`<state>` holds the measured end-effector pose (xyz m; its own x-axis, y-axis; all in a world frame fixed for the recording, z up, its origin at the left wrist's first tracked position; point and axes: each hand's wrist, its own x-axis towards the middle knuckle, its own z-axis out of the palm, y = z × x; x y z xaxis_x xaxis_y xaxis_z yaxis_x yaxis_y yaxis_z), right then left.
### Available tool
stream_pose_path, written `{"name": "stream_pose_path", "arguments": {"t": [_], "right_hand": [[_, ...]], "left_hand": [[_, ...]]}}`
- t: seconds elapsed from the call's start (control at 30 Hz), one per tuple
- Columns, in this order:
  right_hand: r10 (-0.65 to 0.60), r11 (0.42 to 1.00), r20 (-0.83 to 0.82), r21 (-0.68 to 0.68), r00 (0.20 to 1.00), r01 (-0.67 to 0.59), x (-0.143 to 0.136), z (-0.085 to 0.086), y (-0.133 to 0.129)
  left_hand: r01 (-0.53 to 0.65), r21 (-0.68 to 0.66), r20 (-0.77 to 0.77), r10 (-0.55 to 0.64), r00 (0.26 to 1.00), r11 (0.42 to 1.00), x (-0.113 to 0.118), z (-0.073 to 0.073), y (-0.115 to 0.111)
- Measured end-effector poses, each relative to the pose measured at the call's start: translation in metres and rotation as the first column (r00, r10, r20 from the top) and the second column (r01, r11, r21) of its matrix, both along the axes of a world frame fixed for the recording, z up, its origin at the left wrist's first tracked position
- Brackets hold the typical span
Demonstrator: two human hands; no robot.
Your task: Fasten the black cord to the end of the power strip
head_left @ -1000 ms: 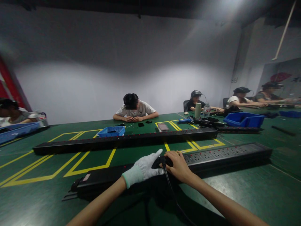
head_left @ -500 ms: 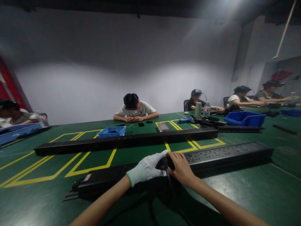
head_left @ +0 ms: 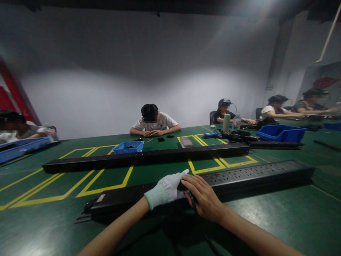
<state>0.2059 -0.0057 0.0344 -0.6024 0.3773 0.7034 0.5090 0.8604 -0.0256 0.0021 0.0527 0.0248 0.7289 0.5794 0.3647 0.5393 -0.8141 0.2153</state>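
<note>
A long black power strip [head_left: 247,174] with rows of sockets and small red dots lies across the near table. My left hand [head_left: 169,188], in a white glove with a pale green cuff, rests at its middle, fingers pressed together toward my right hand. My bare right hand [head_left: 204,197] is bent over the same spot, its fingers closed around the end of a black cable [head_left: 195,206]. The cable runs down toward the bottom edge. The plug itself is hidden by my hands, and what my left fingers grip cannot be made out.
A second long black strip [head_left: 149,155] lies farther back, beyond yellow tape lines [head_left: 106,192]. Behind it are a small blue bin [head_left: 128,147] and a person [head_left: 156,121]. A larger blue bin [head_left: 281,133], a bottle [head_left: 236,122] and more people are right; another bin [head_left: 23,147] is left.
My right hand has shifted slightly left and its fingers now cover the cable's end, which was visible between my hands before. The view has turned slightly.
</note>
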Motion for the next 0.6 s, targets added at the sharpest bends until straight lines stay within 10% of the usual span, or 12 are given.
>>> {"name": "stream_pose_path", "arguments": {"t": [0.6], "right_hand": [[-0.025, 0.999, -0.141, 0.029, 0.990, 0.029, -0.005, -0.015, 0.003]], "left_hand": [[-0.149, 0.053, -0.113, 0.154, 0.982, 0.987, 0.003, 0.009, -0.013]]}}
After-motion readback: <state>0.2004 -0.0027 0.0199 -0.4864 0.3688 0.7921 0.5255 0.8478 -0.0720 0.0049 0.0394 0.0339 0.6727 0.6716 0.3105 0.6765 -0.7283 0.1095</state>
